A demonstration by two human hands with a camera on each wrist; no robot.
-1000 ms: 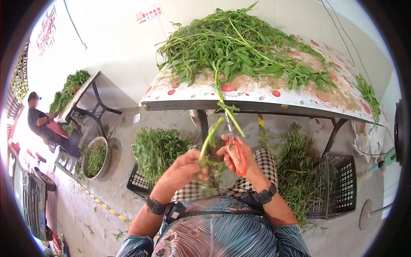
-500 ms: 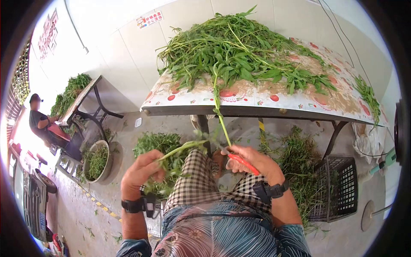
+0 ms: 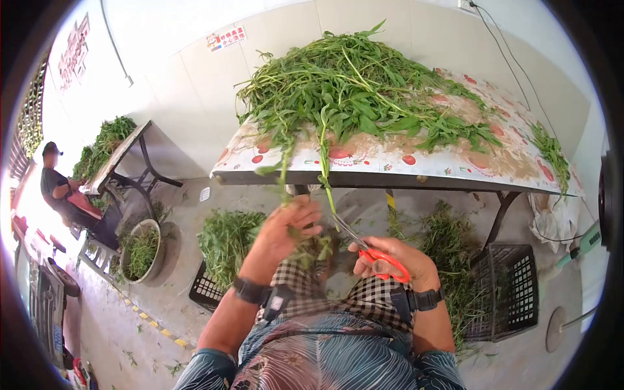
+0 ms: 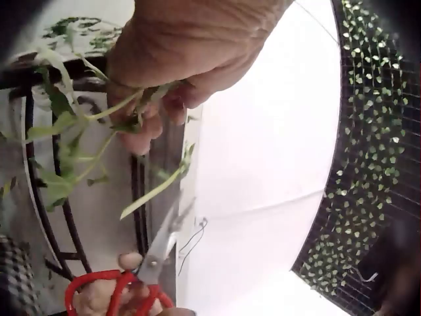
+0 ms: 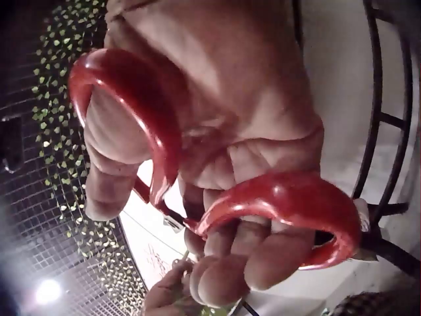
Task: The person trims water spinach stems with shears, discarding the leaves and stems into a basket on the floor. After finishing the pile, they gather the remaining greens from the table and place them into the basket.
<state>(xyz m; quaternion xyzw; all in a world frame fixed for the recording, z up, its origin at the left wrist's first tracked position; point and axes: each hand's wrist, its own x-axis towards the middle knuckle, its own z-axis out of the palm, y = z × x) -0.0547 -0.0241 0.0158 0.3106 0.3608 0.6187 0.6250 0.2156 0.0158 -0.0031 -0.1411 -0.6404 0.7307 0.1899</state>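
Note:
Red-handled scissors (image 3: 385, 262) are in the right hand (image 3: 406, 260), thumb through one loop (image 5: 131, 99) and fingers through the other. Their blades (image 3: 350, 231) point up and left, close to the lower end of a green stem (image 3: 327, 192) hanging over the table edge. Left of it, the left hand (image 3: 283, 231) holds a leafy sprig (image 3: 285, 162), blurred in the head view. In the left wrist view, stems and leaves (image 4: 62, 151) come out between that hand's curled fingers, with the scissors (image 4: 152, 263) below them.
A heap of leafy stems (image 3: 338, 84) covers much of the patterned table (image 3: 390, 161). Greens lie below, left (image 3: 227, 244) and right (image 3: 448, 240), by a black crate (image 3: 513, 292). Far left are a tub (image 3: 159, 260) of greens and a seated person (image 3: 62, 188) at another table.
From the left, the left hand has come back toward the middle and up toward the table edge. The right hand has moved slightly lower, and the scissors now point up and left beside the hanging stem.

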